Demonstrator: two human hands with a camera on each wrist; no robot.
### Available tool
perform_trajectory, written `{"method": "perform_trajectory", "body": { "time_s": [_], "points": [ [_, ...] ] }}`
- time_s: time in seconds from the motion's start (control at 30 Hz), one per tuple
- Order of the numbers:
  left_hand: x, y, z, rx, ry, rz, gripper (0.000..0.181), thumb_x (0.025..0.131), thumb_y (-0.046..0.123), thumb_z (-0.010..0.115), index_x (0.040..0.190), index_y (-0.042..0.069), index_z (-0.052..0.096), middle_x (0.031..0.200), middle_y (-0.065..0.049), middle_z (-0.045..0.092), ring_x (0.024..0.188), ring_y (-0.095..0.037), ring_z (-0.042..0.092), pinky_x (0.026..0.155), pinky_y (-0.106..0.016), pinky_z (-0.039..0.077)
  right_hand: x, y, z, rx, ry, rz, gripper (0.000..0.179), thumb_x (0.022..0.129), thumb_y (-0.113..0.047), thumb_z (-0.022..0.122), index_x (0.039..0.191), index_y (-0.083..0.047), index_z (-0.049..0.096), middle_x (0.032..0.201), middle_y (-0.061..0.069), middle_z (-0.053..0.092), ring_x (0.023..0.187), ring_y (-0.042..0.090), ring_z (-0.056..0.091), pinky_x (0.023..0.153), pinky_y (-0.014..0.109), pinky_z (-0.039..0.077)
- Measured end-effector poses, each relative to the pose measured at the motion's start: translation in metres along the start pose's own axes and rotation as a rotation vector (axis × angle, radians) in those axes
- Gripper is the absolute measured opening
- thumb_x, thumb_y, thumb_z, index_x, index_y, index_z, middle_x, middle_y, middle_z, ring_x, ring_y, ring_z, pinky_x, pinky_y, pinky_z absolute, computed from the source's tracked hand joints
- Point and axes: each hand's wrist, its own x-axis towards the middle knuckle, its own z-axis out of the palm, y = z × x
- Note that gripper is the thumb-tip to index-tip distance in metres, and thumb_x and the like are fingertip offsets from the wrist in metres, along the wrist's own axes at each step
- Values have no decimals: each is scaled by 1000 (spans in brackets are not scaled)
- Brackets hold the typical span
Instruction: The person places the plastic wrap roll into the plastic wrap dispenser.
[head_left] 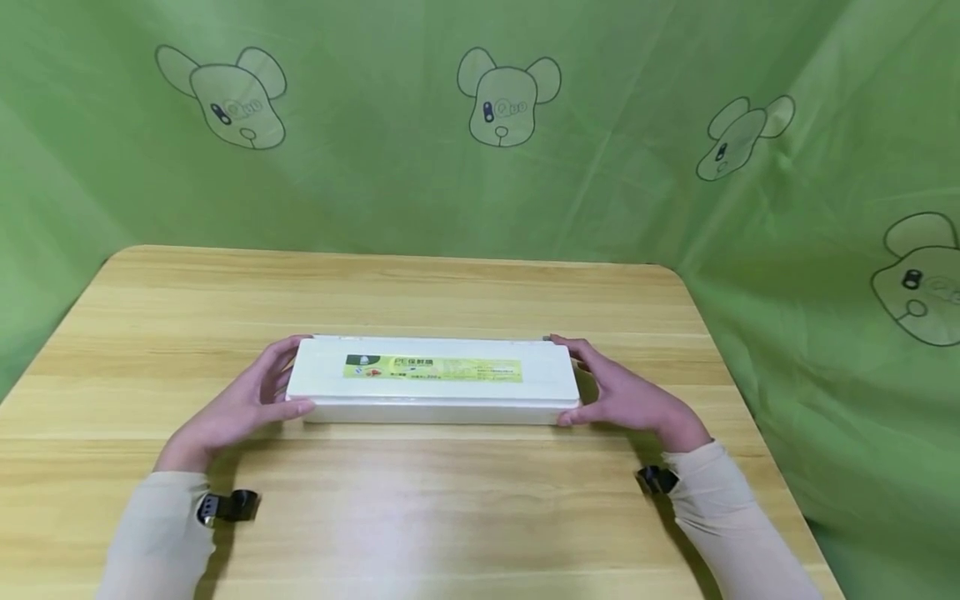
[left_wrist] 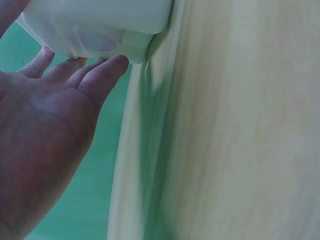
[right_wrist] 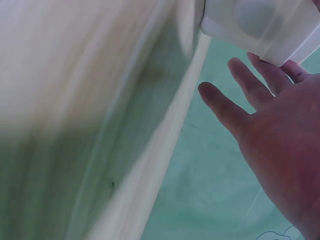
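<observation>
A long white cling film box (head_left: 435, 412) with a lid and a yellow-green label (head_left: 432, 368) lies lengthwise across the wooden table, its lid down. At its left end, my left hand (head_left: 243, 400) grips it, thumb on the front edge and fingers round the end and back. My right hand (head_left: 626, 396) holds the opposite end the same way, with its thumb at the front corner. In the left wrist view, several fingertips (left_wrist: 118, 61) touch the box's end wall (left_wrist: 95, 37). From the right wrist, some fingers (right_wrist: 215, 97) stand apart from the box end (right_wrist: 257, 20).
The wood-grain table (head_left: 435, 508) has rounded far corners. Green curtains (head_left: 375, 192) printed with mouse-like heads hang behind it and along the right. Each sleeve carries a small black wrist camera, one at the left (head_left: 232, 506) and one at the right (head_left: 656, 479).
</observation>
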Motion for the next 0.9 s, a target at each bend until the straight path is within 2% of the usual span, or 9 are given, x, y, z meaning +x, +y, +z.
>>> {"method": "perform_trajectory", "body": {
  "time_s": [0.1,0.27,0.4,0.47,0.57,0.7,0.8,0.9],
  "points": [
    [0,1,0,2,1,-5,96,88,13,73,156,4,6,161,-20,8,144,-41,16,113,-45,21,-1,1,-2,18,3,-23,103,73,-32,88,155,-26,25,158,-2,26,143,31,22,116,58,18],
    [1,1,0,6,2,-8,96,88,13,74,156,4,6,161,-20,8,144,-41,16,113,-43,21,-3,5,-5,45,15,-46,95,78,-30,85,155,-28,29,157,-3,29,143,29,26,115,59,21],
    [1,0,-1,6,1,-4,96,88,13,73,156,4,6,161,-20,8,144,-41,17,113,-44,22,-3,7,-4,59,16,-34,93,79,-31,84,154,-30,30,156,-4,31,142,29,28,115,58,22],
    [1,-1,-2,-1,-2,0,96,88,13,74,156,5,7,161,-20,8,144,-41,17,113,-41,25,-3,7,-3,63,12,-31,93,79,-30,84,154,-29,30,156,-3,32,142,30,27,115,59,21],
    [0,-3,-3,-34,-18,26,96,86,9,75,157,8,10,162,-18,7,144,-40,16,111,-29,31,-5,5,-3,49,4,-29,96,79,-31,84,155,-28,27,157,-2,29,142,31,26,115,60,21],
    [-1,-2,-7,-51,-34,86,95,85,2,75,157,12,14,162,-14,9,145,-37,12,108,-15,28,-6,1,-9,52,7,-47,100,78,-28,85,157,-24,23,159,2,25,143,33,22,114,62,20],
    [-3,1,-11,-46,-25,106,93,86,0,73,157,14,16,163,-10,9,146,-35,10,110,-13,25,-7,1,-14,72,16,-62,100,79,-23,85,157,-20,23,159,3,25,144,32,21,114,62,19],
    [-6,4,-16,-54,-14,98,90,88,0,71,158,15,16,164,-6,9,146,-36,9,110,-16,26,-9,3,-18,69,21,-66,98,80,-21,84,157,-18,24,159,4,24,145,30,21,115,60,20]
  ]
}}
